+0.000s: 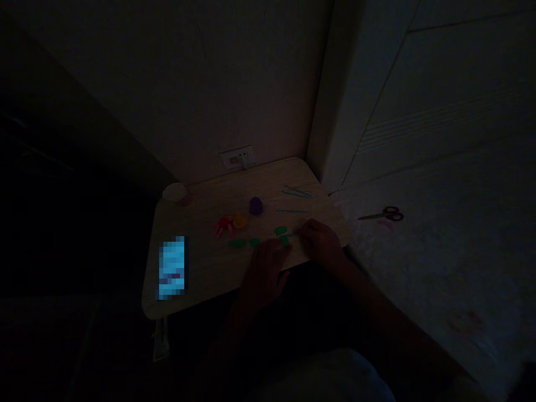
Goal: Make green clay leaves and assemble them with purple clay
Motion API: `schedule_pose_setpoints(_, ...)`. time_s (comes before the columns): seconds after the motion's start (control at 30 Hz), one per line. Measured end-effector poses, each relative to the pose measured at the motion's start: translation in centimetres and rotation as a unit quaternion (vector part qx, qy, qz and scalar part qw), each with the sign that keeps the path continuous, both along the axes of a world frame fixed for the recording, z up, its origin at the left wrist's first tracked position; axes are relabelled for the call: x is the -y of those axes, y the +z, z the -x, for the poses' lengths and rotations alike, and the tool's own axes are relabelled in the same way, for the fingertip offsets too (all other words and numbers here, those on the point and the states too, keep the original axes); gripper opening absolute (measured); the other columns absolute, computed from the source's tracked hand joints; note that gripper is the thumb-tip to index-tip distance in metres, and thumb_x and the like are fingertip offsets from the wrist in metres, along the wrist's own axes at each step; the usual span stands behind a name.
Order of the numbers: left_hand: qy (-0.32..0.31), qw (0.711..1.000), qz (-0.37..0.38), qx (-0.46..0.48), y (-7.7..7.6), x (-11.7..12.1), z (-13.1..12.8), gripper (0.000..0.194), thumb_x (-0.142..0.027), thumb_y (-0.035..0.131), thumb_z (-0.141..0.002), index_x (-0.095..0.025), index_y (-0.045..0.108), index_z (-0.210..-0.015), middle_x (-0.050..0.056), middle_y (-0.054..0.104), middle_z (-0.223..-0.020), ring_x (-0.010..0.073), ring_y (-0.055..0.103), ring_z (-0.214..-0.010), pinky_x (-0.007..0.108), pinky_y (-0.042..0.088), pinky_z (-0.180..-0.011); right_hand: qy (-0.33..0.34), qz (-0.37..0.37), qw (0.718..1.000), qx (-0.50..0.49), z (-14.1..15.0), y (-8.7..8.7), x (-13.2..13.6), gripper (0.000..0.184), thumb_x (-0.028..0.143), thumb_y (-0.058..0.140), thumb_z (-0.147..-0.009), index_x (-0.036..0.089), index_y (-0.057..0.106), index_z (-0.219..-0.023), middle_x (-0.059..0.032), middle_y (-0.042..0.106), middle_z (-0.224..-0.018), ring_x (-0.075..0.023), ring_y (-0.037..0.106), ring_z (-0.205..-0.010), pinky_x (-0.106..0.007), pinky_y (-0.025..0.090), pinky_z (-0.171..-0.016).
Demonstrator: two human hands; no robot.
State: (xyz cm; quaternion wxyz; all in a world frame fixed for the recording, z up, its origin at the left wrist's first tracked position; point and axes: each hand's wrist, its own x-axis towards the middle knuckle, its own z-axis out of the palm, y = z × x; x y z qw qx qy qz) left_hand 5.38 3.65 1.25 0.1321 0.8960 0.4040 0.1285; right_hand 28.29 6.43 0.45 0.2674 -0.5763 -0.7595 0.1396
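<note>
Clamping a thin blue stick (292, 235) between closed fingertips, the right hand (320, 241) points its free end at a green clay-like piece (285, 241), near the fingers of the left hand (264, 270). The left thumb stands apart from those fingers; whether they touch the piece cannot be told. Beyond both hands' fingers lie loose blue sticks (292, 211) and a purple lump (256, 206).
</note>
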Motion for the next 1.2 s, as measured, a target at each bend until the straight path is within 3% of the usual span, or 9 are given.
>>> schedule_pose_setpoints(0.33,-0.005,1.000,-0.015,0.006,-0.36,-0.13,0.04,0.062,-0.027,0.064,-0.094,-0.022,0.047,-0.154,0.017,0.043,-0.153,0.0366,0.042,-0.139,0.058,0.038,-0.118,-0.002,0.000,1.000,0.008,0.30,0.23,-0.17,0.027,0.010,0.057,-0.094,0.020,0.080,-0.103,-0.0096,0.069,-0.096,-0.0214,0.064,-0.084,-0.031,0.049,-0.075)
schedule_pose_setpoints(0.57,-0.001,1.000,-0.006,0.013,-0.20,-0.10,0.04,0.063,-0.025,0.065,-0.093,-0.023,0.048,-0.154,0.016,0.041,-0.155,0.0357,0.041,-0.141,0.057,0.038,-0.119,0.002,-0.018,1.000,-0.025,0.13,0.38,0.12,0.028,0.011,0.054,-0.096,0.019,0.079,-0.107,-0.0100,0.069,-0.098,-0.0216,0.065,-0.089,-0.032,0.051,-0.081)
schedule_pose_setpoints(1.2,-0.002,1.000,-0.002,0.003,-0.24,-0.14,0.11,0.062,-0.025,0.062,-0.094,-0.023,0.046,-0.155,0.016,0.041,-0.157,0.0359,0.040,-0.142,0.058,0.036,-0.119,-0.002,0.006,1.000,0.024,0.04,0.65,0.36,0.026,0.012,0.056,-0.095,0.018,0.079,-0.104,-0.0102,0.068,-0.096,-0.0223,0.065,-0.087,-0.032,0.048,-0.078)
